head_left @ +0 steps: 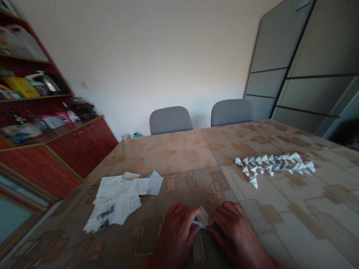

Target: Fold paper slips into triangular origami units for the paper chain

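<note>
Close to the table's near edge, my left hand [181, 228] and my right hand [231, 228] face each other with fingers closed. Between them they pinch a small folded piece of paper [200, 224], partly hidden by the fingers. To the left lies a loose pile of printed paper pieces [120, 198], flat and overlapping. Off to the right, several small pointed folded paper shapes [266, 160] stand in rough rows.
A patterned tablecloth [179, 149] covers the wide table. Behind it stand two grey chairs, a left one [171, 119] and a right one [231, 111]. A red wooden cabinet [81, 145] with loaded shelves is on the left; a grey wardrobe [269, 48] is at right.
</note>
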Tool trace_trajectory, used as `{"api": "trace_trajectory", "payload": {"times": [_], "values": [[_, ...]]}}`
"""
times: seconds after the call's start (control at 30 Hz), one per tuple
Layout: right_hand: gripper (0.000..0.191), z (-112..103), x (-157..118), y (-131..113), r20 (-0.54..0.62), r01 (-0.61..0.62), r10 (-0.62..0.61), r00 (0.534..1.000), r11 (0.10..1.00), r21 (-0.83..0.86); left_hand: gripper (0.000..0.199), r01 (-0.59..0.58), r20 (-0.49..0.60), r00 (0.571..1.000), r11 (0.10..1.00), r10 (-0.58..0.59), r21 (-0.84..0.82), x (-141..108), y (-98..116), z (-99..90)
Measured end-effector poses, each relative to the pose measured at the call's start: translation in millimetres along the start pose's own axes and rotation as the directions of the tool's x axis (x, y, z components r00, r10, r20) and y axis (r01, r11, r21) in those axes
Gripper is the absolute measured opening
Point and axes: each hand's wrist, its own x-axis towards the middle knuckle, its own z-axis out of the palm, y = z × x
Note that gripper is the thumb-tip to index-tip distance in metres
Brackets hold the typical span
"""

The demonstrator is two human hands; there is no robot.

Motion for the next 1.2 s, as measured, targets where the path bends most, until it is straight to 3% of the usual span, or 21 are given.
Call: {"api": "trace_trajectory", "payload": {"times": [0.2,0.3,0.4,0.63,0.83,1.0,1.2], "values": [[0.011,-10.5,3.8,-3.3,0.076,0.123,-0.122,0.990,0.992,-0.016,0.019,-0.067,-0.100,0.994,0.989,0.054,-0.130,-0.9,-2.9,-0.6],[0.011,-11.8,6.3,1.8,0.037,0.224,-0.223,0.974,0.974,-0.035,0.018,-0.060,-0.073,0.996,0.974,0.045,-0.219,-3.1,-7.1,-1.7],[0.010,-9.9,5.4,8.4,-0.008,0.297,-0.298,0.954,0.953,-0.060,0.019,-0.133,-0.071,0.990,0.957,0.119,-0.257,-3.6,-10.2,-0.6],[0.025,-8.0,-1.9,13.5,0.078,0.370,-0.362,0.929,0.916,-0.155,0.017,-0.231,-0.024,0.973,0.972,0.230,-0.036,-7.0,-1.7,-3.8],[0.022,-12.2,-1.9,9.2,0.188,0.370,-0.337,0.922,0.912,-0.177,0.034,-0.327,-0.048,0.941,0.934,0.336,0.141,-15.3,2.3,-0.8],[0.028,-14.4,-2.3,11.6,0.184,0.348,-0.324,0.928,0.931,-0.114,0.025,-0.286,-0.039,0.955,0.951,0.292,0.117,-20.4,0.5,-7.8],[0.026,-15.9,-0.5,9.8,0.182,0.328,-0.316,0.931,0.944,-0.039,0.005,-0.116,0.029,0.993,0.993,0.116,-0.012,-26.5,3.0,-15.4]]}}
